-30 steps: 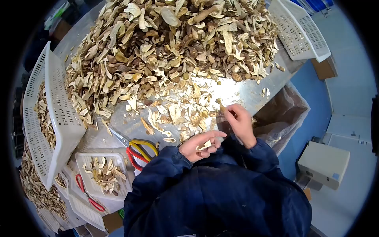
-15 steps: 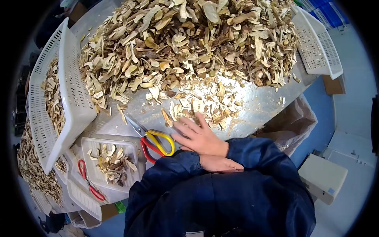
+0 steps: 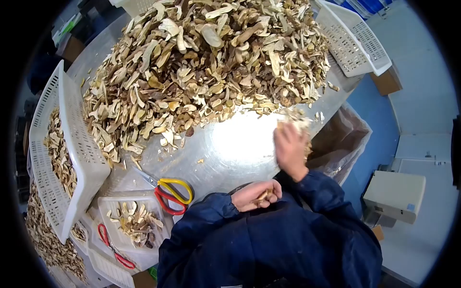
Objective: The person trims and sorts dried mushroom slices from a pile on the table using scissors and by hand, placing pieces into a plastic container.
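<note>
Cream-and-brown slices (image 3: pixel 206 72), thin, curled and irregular, form a broad heap on the smooth metal bench (image 3: pixel 213 165), which shows a bright glare. Right hand (image 3: pixel 291 150): grip open, fingers extended and slightly blurred, against loose fragments (image 3: pixel 298 119) near the bench edge, beside a plastic-lined bin (image 3: pixel 349 126). Left hand (image 3: pixel 257 194): grip curled, fingers folded over small pieces (image 3: pixel 264 196) in the palm. Outward, scissors (image 3: pixel 156 184) with red and yellow handles lie near a shallow tray (image 3: pixel 111 233) of slices; a perforated white basket (image 3: pixel 86 144) stands farther left.
</note>
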The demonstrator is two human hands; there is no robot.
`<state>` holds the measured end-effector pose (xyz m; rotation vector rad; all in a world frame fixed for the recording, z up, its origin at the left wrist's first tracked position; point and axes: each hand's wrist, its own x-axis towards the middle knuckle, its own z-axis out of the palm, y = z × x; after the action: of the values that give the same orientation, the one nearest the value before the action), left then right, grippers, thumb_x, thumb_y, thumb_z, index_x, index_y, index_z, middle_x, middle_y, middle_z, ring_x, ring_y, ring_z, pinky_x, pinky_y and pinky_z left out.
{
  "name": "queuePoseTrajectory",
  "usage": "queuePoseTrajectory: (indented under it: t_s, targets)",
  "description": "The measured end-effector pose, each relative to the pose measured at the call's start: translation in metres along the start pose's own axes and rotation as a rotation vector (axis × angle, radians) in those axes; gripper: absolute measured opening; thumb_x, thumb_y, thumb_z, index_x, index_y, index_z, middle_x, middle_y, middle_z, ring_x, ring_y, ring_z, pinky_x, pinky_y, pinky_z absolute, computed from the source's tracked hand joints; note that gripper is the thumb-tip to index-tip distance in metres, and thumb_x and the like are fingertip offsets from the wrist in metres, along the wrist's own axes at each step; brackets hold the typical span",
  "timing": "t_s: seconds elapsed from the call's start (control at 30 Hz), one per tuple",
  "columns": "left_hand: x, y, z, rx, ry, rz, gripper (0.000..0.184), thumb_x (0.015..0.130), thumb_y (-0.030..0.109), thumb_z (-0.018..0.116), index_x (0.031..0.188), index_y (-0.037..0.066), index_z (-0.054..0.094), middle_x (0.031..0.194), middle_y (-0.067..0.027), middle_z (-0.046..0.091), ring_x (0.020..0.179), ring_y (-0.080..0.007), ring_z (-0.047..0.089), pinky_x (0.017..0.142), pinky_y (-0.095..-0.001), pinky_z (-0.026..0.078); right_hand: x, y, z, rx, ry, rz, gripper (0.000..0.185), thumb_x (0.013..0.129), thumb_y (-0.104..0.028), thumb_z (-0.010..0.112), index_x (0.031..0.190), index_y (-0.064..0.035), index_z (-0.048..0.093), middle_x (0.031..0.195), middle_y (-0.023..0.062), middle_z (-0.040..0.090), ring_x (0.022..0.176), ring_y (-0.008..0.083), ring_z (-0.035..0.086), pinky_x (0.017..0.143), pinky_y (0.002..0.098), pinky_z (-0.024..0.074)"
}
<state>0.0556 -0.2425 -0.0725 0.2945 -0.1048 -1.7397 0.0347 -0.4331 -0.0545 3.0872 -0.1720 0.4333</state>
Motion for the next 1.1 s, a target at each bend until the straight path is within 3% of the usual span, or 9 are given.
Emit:
queuePoseTrajectory:
  t_s: [0.07,0.2,0.33,0.43,0.47,0.6,0.73,0.9,1.1]
  targets:
    - [0.003,-0.001,-0.007,-0.126,0.13,0.12,0.027,0.101,0.026,0.036,0.102,0.006,0.054,0.105,-0.0042,0.057,0.089,-0.0097,0.051,0.069,-0.0218,0.043,-0.027,0.042,0.002,-0.143,0.074,0.212,0.027,0.083,-0.012,0.057,0.11,-0.0109,0.058,0.116,0.0102,0.055,0.118,0.0284,0.049,0.105,0.0573,0.0237]
    - [-0.002,0.012,0.003,-0.33,0.295,0.346,0.032,0.101,0.029,0.035,0.101,0.004,0.055,0.119,-0.0112,0.051,0.098,-0.0158,0.047,0.066,-0.0232,0.042,-0.063,0.098,-0.004,-0.135,0.148,0.465,0.026,0.082,-0.012,0.06,0.108,-0.0072,0.059,0.119,0.0138,0.054,0.117,0.0326,0.048,0.102,0.0537,0.0291]
    - [-0.005,0.012,-0.015,-0.433,0.209,0.346,0.033,0.101,0.033,0.036,0.098,0.007,0.055,0.106,-0.0084,0.051,0.085,-0.0162,0.045,0.057,-0.0201,0.037,-0.01,0.063,-0.004,0.205,0.264,0.376,0.02,0.081,-0.012,0.061,0.097,0.0002,0.061,0.111,0.0202,0.058,0.108,0.037,0.053,0.091,0.0418,0.0432]
    - [-0.01,0.012,-0.024,-0.391,0.134,0.405,0.031,0.1,0.033,0.037,0.093,0.009,0.055,0.092,-0.0056,0.049,0.08,-0.0147,0.042,0.053,-0.0196,0.035,0.042,0.014,0.019,0.509,0.264,0.144,0.02,0.079,-0.007,0.062,0.098,0.0005,0.06,0.107,0.0153,0.059,0.103,0.035,0.054,0.091,0.0382,0.0437]
    - [-0.01,0.015,-0.017,-0.372,0.182,0.422,0.032,0.1,0.034,0.038,0.086,0.01,0.053,0.076,-0.0017,0.044,0.071,-0.0123,0.038,0.051,-0.0196,0.032,0.059,-0.001,0.018,0.517,0.262,0.096,0.022,0.076,-0.006,0.063,0.097,-0.0002,0.06,0.104,0.0144,0.058,0.099,0.0346,0.054,0.088,0.039,0.0441]
    - [-0.01,0.016,-0.021,-0.311,0.121,0.469,0.034,0.1,0.035,0.039,0.077,0.011,0.048,0.064,0.0025,0.037,0.06,-0.0105,0.034,0.05,-0.0206,0.03,0.083,-0.015,0.027,0.454,0.243,0.019,0.012,0.073,-0.007,0.065,0.084,-0.0044,0.059,0.09,0.0123,0.055,0.09,0.0318,0.05,0.08,0.039,0.0408]
    - [-0.01,0.015,-0.02,-0.3,0.107,0.467,0.031,0.099,0.032,0.039,0.078,0.011,0.048,0.067,0.0015,0.037,0.063,-0.0102,0.035,0.05,-0.0201,0.03,0.04,0.013,0.02,0.363,0.289,0.067,0.009,0.071,-0.002,0.062,0.07,-0.0046,0.054,0.076,0.0114,0.049,0.08,0.0321,0.048,0.074,0.042,0.0379]
    - [-0.011,0.017,-0.017,-0.37,0.152,0.525,0.027,0.1,0.029,0.039,0.082,0.011,0.049,0.071,0.0014,0.037,0.064,-0.0096,0.034,0.05,-0.0188,0.031,-0.034,0.094,0.001,0.032,0.324,0.399,0.007,0.072,-0.004,0.063,0.075,-0.0041,0.057,0.079,0.0118,0.055,0.08,0.0332,0.051,0.074,0.0422,0.0402]
    - [-0.011,0.016,-0.024,-0.392,0.06,0.582,0.024,0.1,0.026,0.038,0.086,0.011,0.051,0.074,0.0012,0.038,0.064,-0.0097,0.034,0.05,-0.0191,0.031,0.039,0.03,-0.003,0.581,0.227,0.34,0.016,0.084,-0.005,0.059,0.098,0.0002,0.065,0.087,0.0122,0.065,0.075,0.0207,0.062,0.068,0.029,0.0489]
